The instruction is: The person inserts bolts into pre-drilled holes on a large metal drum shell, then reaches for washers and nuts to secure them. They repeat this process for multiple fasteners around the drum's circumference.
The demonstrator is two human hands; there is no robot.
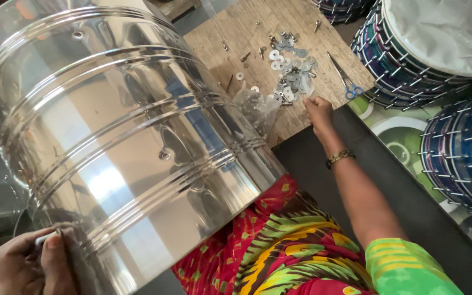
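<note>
A big shiny steel drum shell with raised ribs and small bolt heads lies across my lap. At its near rim, bottom left, my left hand grips the edge. My right hand reaches out to a wooden board, fingers curled at the edge of a pile of washers and screws; I cannot tell if it holds a piece. A clear plastic bag of hardware lies beside the shell.
Blue-handled scissors lie on the board's right side. Finished blue drums with metal tension rods stand at the right, one more below. A dark mat covers the floor beside a patterned sheet.
</note>
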